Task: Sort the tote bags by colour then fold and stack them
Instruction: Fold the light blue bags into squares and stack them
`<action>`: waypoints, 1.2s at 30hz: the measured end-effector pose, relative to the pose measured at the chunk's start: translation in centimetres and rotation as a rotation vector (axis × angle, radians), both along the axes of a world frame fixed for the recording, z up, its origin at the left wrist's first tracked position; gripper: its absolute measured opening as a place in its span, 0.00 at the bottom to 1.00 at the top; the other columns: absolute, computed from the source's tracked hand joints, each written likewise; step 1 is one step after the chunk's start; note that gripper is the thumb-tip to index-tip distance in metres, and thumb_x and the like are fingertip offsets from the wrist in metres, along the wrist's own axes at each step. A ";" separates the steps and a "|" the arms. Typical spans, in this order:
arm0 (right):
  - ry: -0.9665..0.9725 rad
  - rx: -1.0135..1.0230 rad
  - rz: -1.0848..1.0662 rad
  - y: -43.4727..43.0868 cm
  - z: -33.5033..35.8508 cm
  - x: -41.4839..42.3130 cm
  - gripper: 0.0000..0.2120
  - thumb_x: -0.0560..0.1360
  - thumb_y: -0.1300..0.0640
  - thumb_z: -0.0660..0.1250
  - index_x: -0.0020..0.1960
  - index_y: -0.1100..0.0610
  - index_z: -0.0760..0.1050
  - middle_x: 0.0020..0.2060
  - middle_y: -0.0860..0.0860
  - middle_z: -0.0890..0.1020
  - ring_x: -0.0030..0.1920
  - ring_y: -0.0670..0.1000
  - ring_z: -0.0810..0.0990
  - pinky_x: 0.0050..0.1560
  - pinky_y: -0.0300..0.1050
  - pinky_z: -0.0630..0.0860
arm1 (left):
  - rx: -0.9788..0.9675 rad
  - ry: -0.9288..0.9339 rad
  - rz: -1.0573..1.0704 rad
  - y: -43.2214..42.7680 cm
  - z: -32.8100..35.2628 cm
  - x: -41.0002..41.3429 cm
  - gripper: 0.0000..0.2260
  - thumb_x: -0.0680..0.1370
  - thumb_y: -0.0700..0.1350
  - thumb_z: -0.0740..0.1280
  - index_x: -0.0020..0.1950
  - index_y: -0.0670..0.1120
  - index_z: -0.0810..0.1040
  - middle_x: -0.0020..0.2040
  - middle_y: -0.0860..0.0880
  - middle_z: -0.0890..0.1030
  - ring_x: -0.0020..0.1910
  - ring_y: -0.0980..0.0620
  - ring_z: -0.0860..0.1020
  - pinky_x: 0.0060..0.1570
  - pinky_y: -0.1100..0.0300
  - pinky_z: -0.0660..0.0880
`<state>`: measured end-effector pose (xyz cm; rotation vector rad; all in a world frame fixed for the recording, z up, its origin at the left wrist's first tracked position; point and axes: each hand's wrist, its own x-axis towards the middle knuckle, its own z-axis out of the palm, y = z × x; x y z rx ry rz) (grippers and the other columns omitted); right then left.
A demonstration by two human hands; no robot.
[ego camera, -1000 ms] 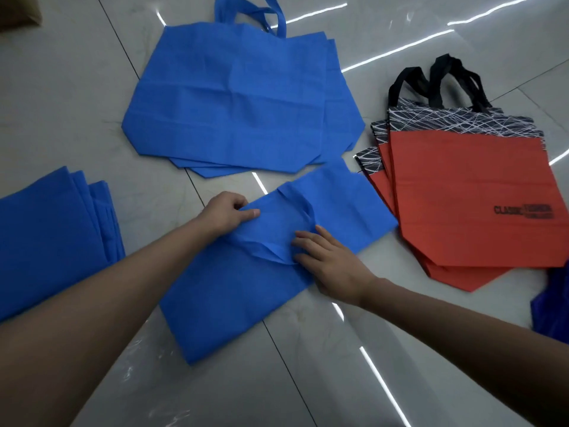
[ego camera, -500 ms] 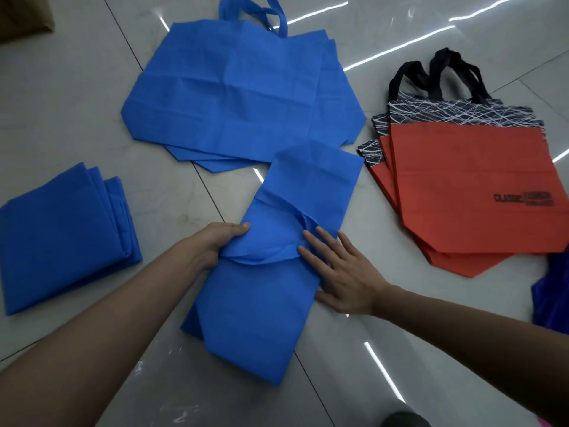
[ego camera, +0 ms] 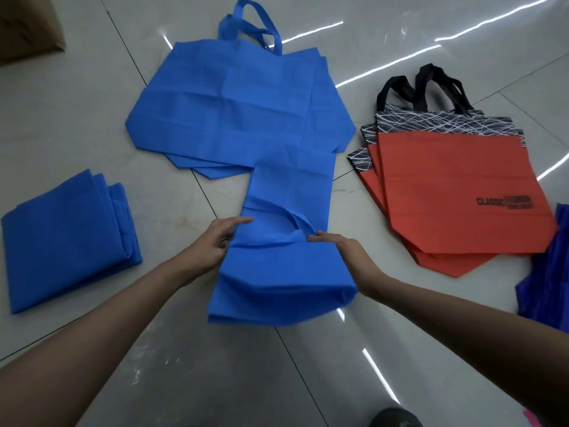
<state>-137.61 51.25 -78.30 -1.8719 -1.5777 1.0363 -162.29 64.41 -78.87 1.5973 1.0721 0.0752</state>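
Your tiled floor (ego camera: pixel 77 118) carries a flat pile of blue bags (ego camera: pixel 231 112) ahead and a pile of red bags (ego camera: pixel 446 195) to the right. A stack of folded blue bags (ego camera: pixel 64 241) lies on the left. The blue bag (ego camera: pixel 286 272) in the middle has its near end raised and doubled over. Your left hand (ego camera: pixel 212 245) pinches its left edge and your right hand (ego camera: pixel 341 248) grips its right edge.

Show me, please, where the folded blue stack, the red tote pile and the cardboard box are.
folded blue stack (ego camera: pixel 61 238), head view, flat face of the top bag.
red tote pile (ego camera: pixel 446 195), head view, red panel of the top bag.
cardboard box (ego camera: pixel 27 23), head view, its brown side.
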 end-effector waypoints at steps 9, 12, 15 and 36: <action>0.288 -0.091 -0.631 2.9 -1.4 -1.5 0.09 0.78 0.54 0.63 0.54 0.57 0.76 0.49 0.49 0.82 0.50 0.50 0.80 0.51 0.45 0.77 | -0.051 -0.009 0.405 1.0 -0.6 3.9 0.16 0.74 0.56 0.67 0.39 0.43 0.78 0.37 0.47 0.75 0.37 0.51 0.72 0.42 0.57 0.67; 0.257 -0.149 -0.751 4.1 -1.8 -1.8 0.10 0.77 0.53 0.65 0.54 0.58 0.73 0.49 0.51 0.80 0.49 0.52 0.79 0.51 0.48 0.76 | 0.017 0.060 0.509 1.3 -1.6 5.2 0.20 0.74 0.57 0.69 0.35 0.40 0.75 0.34 0.45 0.74 0.36 0.48 0.72 0.38 0.56 0.68; 0.202 -0.176 -0.834 5.0 -1.9 -2.2 0.10 0.77 0.54 0.64 0.54 0.58 0.70 0.48 0.50 0.76 0.48 0.51 0.75 0.48 0.45 0.73 | 0.085 0.120 0.621 1.7 -2.3 6.0 0.19 0.72 0.58 0.71 0.40 0.42 0.72 0.36 0.46 0.75 0.37 0.45 0.76 0.41 0.53 0.75; -0.717 0.027 0.212 3.6 -5.2 -2.1 0.30 0.80 0.40 0.43 0.72 0.54 0.66 0.72 0.54 0.67 0.71 0.62 0.65 0.66 0.65 0.63 | 0.842 0.557 0.184 -0.3 -1.6 6.2 0.20 0.74 0.44 0.69 0.65 0.40 0.71 0.64 0.37 0.69 0.62 0.37 0.69 0.62 0.45 0.65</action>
